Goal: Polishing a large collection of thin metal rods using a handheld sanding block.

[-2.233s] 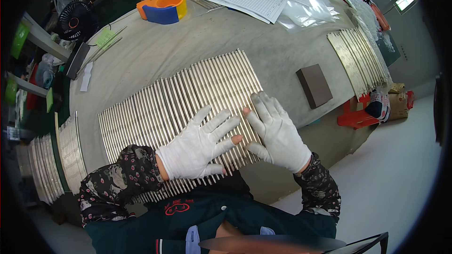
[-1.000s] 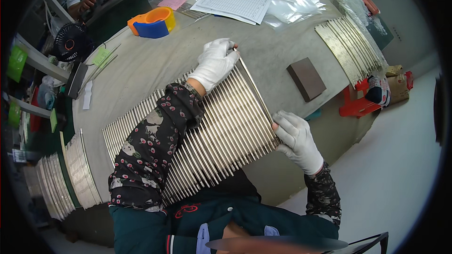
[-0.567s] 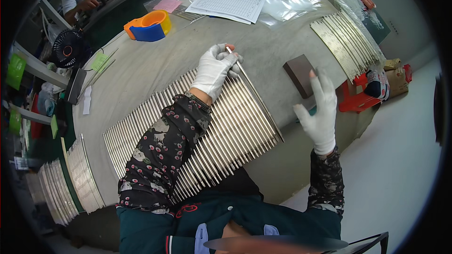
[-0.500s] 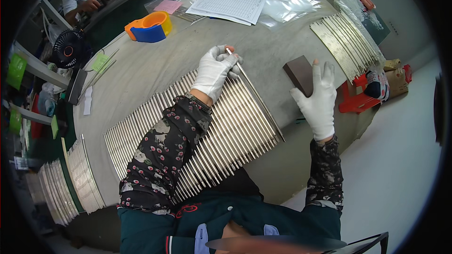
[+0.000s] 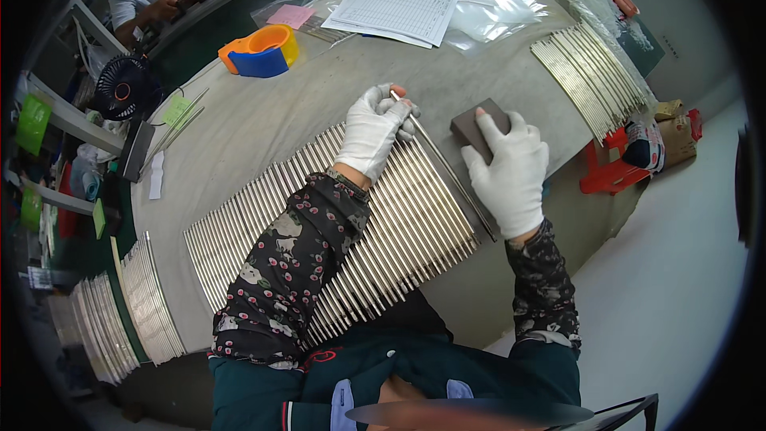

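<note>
Fingers of your white-gloved left hand [image 5: 373,132] pinch the far end of one slender silver metal rod [image 5: 454,179], which slants along the right edge of the row of parallel silver metal rods [image 5: 399,231]. Your white-gloved right hand [image 5: 511,168] grips a dark brown rectangular block [image 5: 474,132], right of that row.

The left forearm [image 5: 291,259] slants up and rightward, the gloved left hand [image 5: 371,136] curled in a pinch; the right forearm [image 5: 544,291] stands steeper, the right hand [image 5: 512,174] palm down.
</note>
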A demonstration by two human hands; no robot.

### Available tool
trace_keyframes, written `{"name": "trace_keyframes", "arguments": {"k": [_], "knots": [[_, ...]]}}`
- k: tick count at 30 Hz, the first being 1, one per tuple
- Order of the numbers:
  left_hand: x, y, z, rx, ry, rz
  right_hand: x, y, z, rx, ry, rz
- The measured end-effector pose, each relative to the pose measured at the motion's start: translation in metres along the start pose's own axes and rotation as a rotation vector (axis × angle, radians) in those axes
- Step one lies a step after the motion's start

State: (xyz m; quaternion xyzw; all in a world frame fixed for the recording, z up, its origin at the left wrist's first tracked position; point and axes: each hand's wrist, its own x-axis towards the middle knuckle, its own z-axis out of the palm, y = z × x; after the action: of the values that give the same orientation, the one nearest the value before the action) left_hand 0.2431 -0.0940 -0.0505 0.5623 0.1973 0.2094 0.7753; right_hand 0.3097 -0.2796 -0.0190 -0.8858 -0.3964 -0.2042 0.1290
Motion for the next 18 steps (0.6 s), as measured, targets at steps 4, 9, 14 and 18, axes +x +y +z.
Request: {"name": "trace_keyframes", "arguments": {"k": [4, 9, 14, 18], "knots": [[0.0, 0.001, -0.004, -0.014, 0.037, 0.016, -0.007, -0.036, -0.017, 0.176, -0.03, -0.196], [-0.002, 0.001, -0.003, 0.003, 0.036, 0.025, -0.006, -0.038, -0.018, 0.137, 0.023, -0.125], [-0.003, -0.001, -0.002, 0.026, 0.021, 0.02, 0.01, -0.01, -0.011, 0.032, -0.174, 0.169], [-0.004, 0.0, -0.005, 0.009, 0.048, 0.011, -0.008, -0.042, -0.011, 0.161, -0.043, -0.198]]}}
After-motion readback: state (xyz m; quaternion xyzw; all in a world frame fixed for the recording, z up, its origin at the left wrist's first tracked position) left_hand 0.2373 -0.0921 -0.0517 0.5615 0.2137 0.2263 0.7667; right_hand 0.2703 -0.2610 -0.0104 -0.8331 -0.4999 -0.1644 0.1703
